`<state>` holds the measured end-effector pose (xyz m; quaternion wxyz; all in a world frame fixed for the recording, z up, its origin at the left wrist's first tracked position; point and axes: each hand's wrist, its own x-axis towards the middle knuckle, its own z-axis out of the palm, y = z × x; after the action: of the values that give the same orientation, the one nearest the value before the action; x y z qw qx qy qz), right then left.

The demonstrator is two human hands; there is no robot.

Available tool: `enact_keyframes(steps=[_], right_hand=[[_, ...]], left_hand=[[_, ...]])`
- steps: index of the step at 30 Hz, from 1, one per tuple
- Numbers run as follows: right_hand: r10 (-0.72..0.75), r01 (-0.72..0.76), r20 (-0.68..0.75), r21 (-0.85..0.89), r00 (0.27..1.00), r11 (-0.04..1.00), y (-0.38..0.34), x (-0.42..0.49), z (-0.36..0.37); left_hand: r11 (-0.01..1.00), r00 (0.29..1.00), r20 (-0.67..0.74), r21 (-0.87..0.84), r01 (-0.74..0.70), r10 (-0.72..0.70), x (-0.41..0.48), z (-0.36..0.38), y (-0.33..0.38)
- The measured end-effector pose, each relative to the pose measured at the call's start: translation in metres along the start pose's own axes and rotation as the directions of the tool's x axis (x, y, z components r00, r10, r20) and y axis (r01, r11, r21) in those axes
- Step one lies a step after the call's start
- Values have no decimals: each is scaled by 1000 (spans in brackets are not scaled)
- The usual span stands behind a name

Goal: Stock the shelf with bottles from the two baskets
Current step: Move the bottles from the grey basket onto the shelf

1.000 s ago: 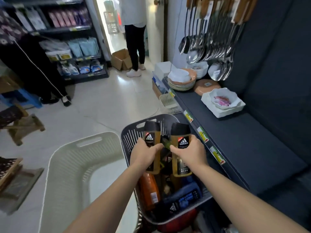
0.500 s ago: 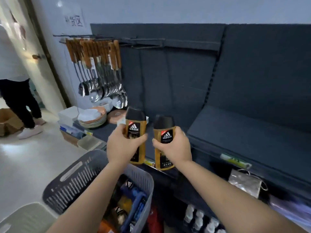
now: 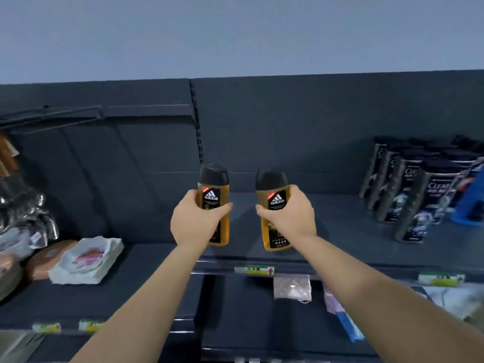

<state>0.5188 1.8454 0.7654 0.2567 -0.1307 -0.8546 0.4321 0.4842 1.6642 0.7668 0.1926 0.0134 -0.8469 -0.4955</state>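
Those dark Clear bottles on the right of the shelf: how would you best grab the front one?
Probably round the mid-body of the front Clear bottle, reaching in from the open front edge of the shelf. It stands tall and slim, with its fellows crowded close behind, so the front looks like the free approach.

Left hand (image 3: 195,221) grips amber bottle (image 3: 215,205); right hand (image 3: 290,218) grips second amber bottle (image 3: 273,213), over dark shelf (image 3: 340,226).

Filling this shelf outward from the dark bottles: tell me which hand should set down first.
Right, probably. The right hand holds the right bottle nearer the dark bottles, above bare shelf; the left hand with the left bottle is farther off.
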Motion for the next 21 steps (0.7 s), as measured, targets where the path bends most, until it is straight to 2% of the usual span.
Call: enact_keyframes(steps=[7,14,21], right_hand=[[62,-65,-39,-61,997,996,44,63,-27],[105,-107,-38,-41,994,993,78,115,-20],[65,-66,-27,-17,997,998,89,149,0]], left_hand=[[1000,997,72,15,19,-20,53,82,13],[995,994,51,-2,99,-99,108,136,3],[995,996,-14,40,89,-89,152,165,-13]])
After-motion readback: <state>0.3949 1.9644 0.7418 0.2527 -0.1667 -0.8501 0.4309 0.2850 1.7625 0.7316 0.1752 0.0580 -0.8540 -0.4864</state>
